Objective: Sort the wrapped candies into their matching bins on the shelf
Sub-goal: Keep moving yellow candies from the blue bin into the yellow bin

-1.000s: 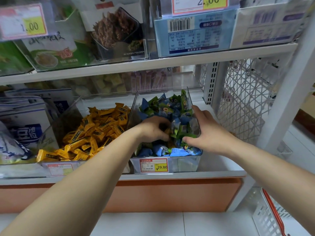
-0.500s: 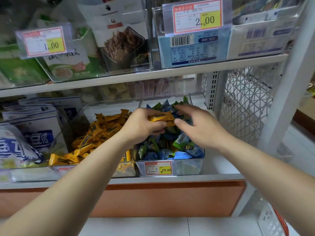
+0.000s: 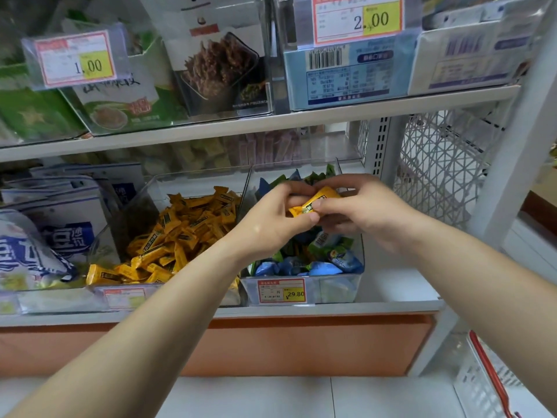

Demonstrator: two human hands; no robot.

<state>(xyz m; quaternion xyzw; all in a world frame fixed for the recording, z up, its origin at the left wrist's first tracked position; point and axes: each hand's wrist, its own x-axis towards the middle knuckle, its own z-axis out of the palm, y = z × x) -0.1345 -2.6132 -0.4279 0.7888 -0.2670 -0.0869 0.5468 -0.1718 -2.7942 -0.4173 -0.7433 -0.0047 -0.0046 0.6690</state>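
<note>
Candy (image 3: 324,196), print blurred (partly covered), left hand (image 3: 271,220), right hand (image 3: 369,212) pinching

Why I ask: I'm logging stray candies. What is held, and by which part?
A yellow wrapped candy, held by both hands: the left hand pinches its left end, the right hand its right end.

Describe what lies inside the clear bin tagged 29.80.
Blue and green wrapped candies fill the bin. The left hand and right hand, pinching a yellow candy, hide the pile's middle; deeper layers are covered.
</note>
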